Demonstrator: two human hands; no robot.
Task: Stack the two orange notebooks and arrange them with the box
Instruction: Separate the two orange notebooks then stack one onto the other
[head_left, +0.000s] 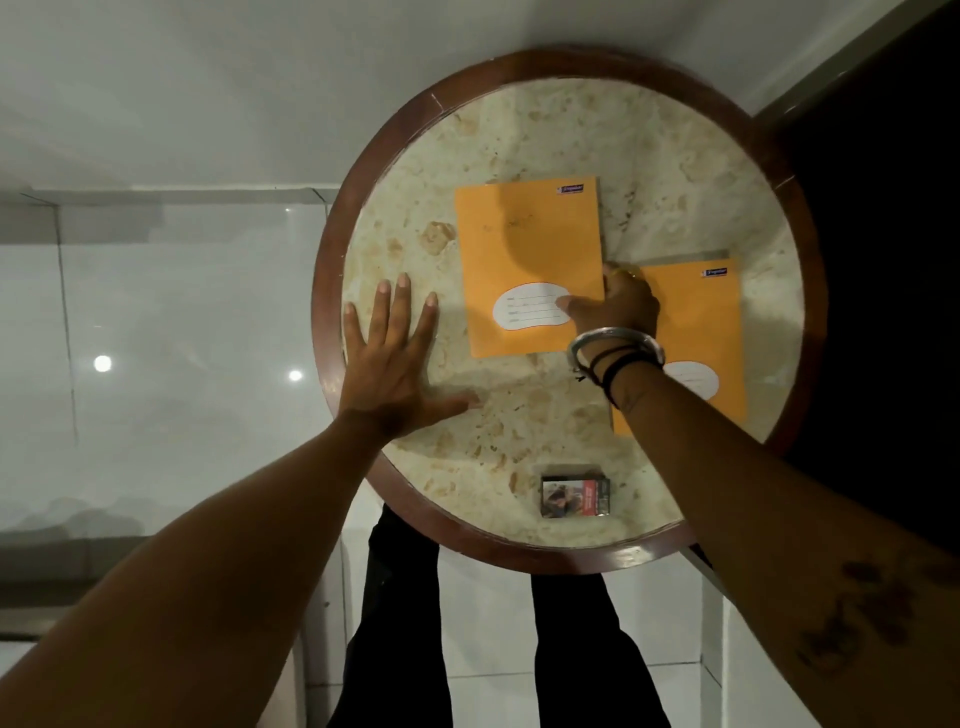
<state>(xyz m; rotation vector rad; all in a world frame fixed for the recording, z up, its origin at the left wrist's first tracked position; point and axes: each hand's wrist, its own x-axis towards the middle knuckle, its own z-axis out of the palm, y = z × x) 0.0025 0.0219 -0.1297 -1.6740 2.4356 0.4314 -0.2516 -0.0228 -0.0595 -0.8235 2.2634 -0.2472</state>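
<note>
- Stacking is not done: the two orange notebooks lie face up on the round counter, side by side, not one on top of the other.
- The first notebook sits near the middle of the counter; the second notebook lies to its right and nearer the person, partly hidden under the right forearm.
- The box rests alone at the near edge, well apart from both notebooks; no arrangement with it has begun.
- The right hand reaches across to the lower right corner of the first notebook, thumb on the white label; the fingers curl at its right edge in what appears to be a pinch. I judge it is gripping the corner, though a full hold cannot be confirmed.
- The left hand lies flat on the counter left of the first notebook, fingers spread wide, holding nothing.
- Remaining: stack one notebook on the other, then set the stack with the box.
</note>
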